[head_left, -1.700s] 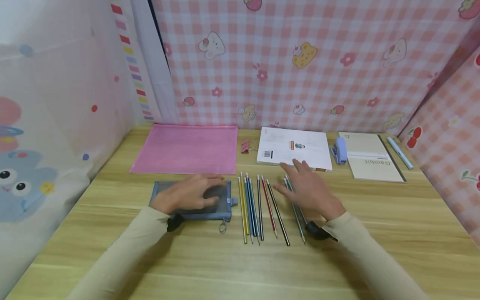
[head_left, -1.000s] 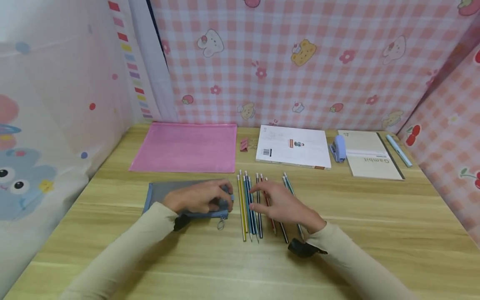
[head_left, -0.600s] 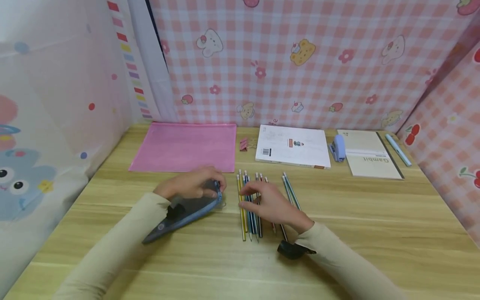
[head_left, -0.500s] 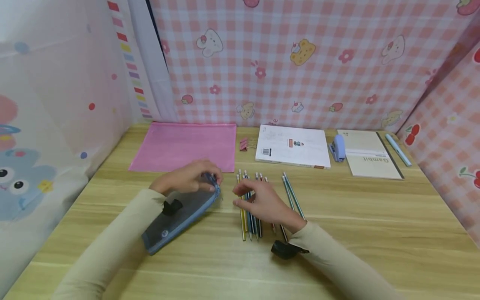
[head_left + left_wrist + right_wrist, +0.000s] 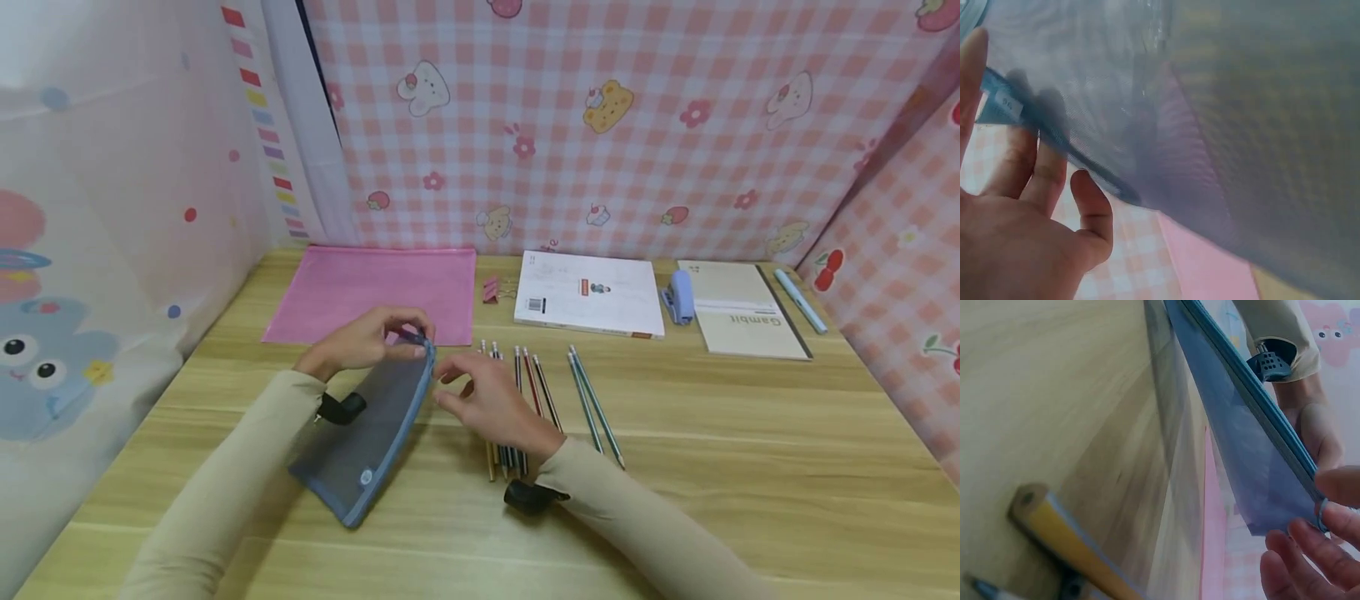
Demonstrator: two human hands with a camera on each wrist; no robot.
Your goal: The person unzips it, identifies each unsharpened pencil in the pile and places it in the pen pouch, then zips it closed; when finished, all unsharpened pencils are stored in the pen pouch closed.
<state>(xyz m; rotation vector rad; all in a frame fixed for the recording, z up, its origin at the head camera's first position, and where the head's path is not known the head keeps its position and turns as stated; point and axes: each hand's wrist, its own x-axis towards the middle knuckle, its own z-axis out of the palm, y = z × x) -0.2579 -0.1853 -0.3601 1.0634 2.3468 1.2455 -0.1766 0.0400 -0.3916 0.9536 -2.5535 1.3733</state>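
Note:
My left hand [image 5: 363,342] grips the far corner of a grey-blue mesh zip pouch [image 5: 375,421] and holds it tilted up, the near corner low by the table. In the left wrist view the mesh covers part of the fingers [image 5: 1050,169] and a small white tag [image 5: 1009,105] shows on the edge. My right hand [image 5: 495,404] is at the pouch's raised end, thumb and fingers apart. The right wrist view shows its fingertips [image 5: 1300,531] right at the zipper ring [image 5: 1322,515]. Several pencils [image 5: 536,385] lie under and beside my right hand, partly hidden by it.
Two green pencils [image 5: 588,396] lie apart on the right. Along the back are a pink folder [image 5: 375,287], a pink binder clip [image 5: 491,289], a white book [image 5: 592,292], a purple stapler [image 5: 680,297], a notebook [image 5: 750,308] and a light blue pen [image 5: 800,302].
My left hand has taken hold of the pouch, which lay flat, and has lifted and turned it so its near end points toward me. My right hand has moved left across the pencils to the pouch.

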